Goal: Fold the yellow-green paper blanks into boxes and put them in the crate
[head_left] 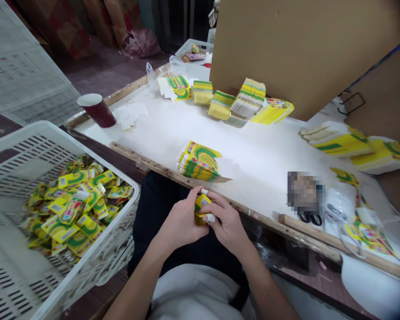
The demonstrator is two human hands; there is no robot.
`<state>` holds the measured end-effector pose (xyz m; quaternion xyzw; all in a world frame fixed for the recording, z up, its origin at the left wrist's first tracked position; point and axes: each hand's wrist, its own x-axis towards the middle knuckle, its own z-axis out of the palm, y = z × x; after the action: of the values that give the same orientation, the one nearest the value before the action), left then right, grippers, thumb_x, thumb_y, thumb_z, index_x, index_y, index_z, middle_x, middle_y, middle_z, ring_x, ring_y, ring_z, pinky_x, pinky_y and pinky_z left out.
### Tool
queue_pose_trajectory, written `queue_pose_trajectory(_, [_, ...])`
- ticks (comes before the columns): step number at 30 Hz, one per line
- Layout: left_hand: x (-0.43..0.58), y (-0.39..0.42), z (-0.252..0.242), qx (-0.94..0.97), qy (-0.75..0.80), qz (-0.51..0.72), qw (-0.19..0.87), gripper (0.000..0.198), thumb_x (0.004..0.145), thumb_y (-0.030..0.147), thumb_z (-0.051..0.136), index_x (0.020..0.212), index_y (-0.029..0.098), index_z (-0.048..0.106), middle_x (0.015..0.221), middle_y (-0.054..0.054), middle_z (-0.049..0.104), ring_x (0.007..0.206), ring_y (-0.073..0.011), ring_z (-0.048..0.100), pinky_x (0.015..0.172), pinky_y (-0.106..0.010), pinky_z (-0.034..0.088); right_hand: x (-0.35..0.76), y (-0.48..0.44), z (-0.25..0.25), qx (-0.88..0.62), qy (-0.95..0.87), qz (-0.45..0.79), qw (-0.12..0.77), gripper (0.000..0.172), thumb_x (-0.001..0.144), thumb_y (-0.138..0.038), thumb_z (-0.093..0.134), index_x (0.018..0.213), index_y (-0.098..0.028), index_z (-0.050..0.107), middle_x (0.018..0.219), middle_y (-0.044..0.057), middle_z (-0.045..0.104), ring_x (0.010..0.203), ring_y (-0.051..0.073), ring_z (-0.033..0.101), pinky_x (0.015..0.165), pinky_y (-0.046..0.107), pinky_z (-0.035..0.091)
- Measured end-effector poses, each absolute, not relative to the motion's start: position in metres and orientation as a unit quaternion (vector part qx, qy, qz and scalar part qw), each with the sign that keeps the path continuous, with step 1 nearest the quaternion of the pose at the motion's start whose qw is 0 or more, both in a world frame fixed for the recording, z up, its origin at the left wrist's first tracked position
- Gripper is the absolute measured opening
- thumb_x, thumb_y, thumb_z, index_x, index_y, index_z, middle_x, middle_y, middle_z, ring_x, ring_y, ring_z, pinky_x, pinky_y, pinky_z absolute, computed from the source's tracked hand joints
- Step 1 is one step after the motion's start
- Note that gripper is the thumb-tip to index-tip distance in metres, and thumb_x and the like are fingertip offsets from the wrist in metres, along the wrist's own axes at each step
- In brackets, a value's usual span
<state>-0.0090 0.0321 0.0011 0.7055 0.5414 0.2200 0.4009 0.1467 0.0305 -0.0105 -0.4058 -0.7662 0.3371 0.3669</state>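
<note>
Just in front of the table edge, above my lap, my left hand [185, 220] and my right hand [225, 222] are closed around one small yellow carton [202, 202]. White end flaps stick out between the fingers, and much of the carton is hidden by them. On the table right beyond the hands lies a stack of flat printed cartons [200, 160], yellow and green, touching neither hand. To the left, a white plastic crate [130, 200] holds a heap of small folded yellow cartons [76, 215].
A maroon cup [98, 111] stands near the table's left edge. Banded carton bundles [222, 104] line the back against a large cardboard sheet [286, 53]. More flat cartons [343, 140] lie at right, with scissors [310, 218] near the wooden front rail [266, 226].
</note>
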Motion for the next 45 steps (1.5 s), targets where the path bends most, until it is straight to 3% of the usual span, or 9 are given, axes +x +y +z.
queue_pose_trajectory(22, [-0.013,0.030,-0.004,0.711,0.558,0.191,0.384,0.081,0.063,0.022,0.058,0.135,0.010,0.025,0.095,-0.011,0.066,0.083,-0.0262,0.065,0.071,-0.036,0.049,0.142,0.027,-0.011,-0.421,-0.766,0.384,0.296,0.021,0.085,-0.017,0.051,0.098,-0.020,0.067,0.133,0.012,0.047,0.124,0.022,0.047,0.101,0.034,0.040])
queue_pose_trajectory(26, [-0.011,0.029,-0.003,0.711,0.544,0.213,0.391,0.081,0.064,0.020,0.059,0.136,0.014,0.024,0.100,-0.010,0.065,0.085,-0.0244,0.065,0.074,-0.035,0.050,0.141,0.029,-0.014,-0.416,-0.757,0.376,0.336,0.020,0.083,-0.017,0.053,0.095,-0.021,0.068,0.126,0.011,0.051,0.117,0.023,0.052,0.099,0.036,0.042])
queue_pose_trajectory(31, [-0.010,0.030,-0.007,0.724,0.552,0.277,0.309,0.078,0.065,0.022,0.064,0.134,0.015,0.028,0.130,-0.016,0.048,0.118,-0.0295,0.048,0.098,-0.047,0.039,0.144,0.032,-0.017,-0.452,-0.694,0.372,0.420,0.011,0.077,-0.022,0.064,0.085,-0.022,0.070,0.111,0.009,0.054,0.108,0.024,0.055,0.093,0.038,0.045])
queue_pose_trajectory(33, [-0.012,0.031,-0.007,0.727,0.564,0.277,0.277,0.071,0.065,0.027,0.067,0.128,0.015,0.036,0.126,-0.014,0.051,0.116,-0.0301,0.048,0.097,-0.049,0.038,0.147,0.033,-0.019,-0.477,-0.655,0.368,0.456,0.010,0.076,-0.025,0.066,0.085,-0.022,0.070,0.108,0.009,0.054,0.108,0.024,0.055,0.090,0.037,0.047])
queue_pose_trajectory(38, [-0.014,0.031,-0.002,0.725,0.555,0.298,0.279,0.048,0.071,0.028,0.067,0.114,0.020,0.048,0.107,-0.007,0.060,0.100,-0.0227,0.055,0.088,-0.038,0.045,0.152,0.035,-0.021,-0.483,-0.630,0.367,0.484,0.014,0.079,-0.026,0.062,0.090,-0.024,0.070,0.115,0.009,0.052,0.115,0.025,0.050,0.091,0.037,0.045])
queue_pose_trajectory(45, [-0.014,0.030,-0.006,0.678,0.584,0.362,0.262,0.060,0.068,0.033,0.071,0.119,0.019,0.043,0.117,-0.010,0.053,0.110,-0.0244,0.051,0.093,-0.040,0.044,0.155,0.038,-0.018,-0.484,-0.614,0.370,0.502,0.015,0.077,-0.027,0.066,0.091,-0.023,0.070,0.116,0.009,0.048,0.117,0.026,0.048,0.091,0.039,0.047])
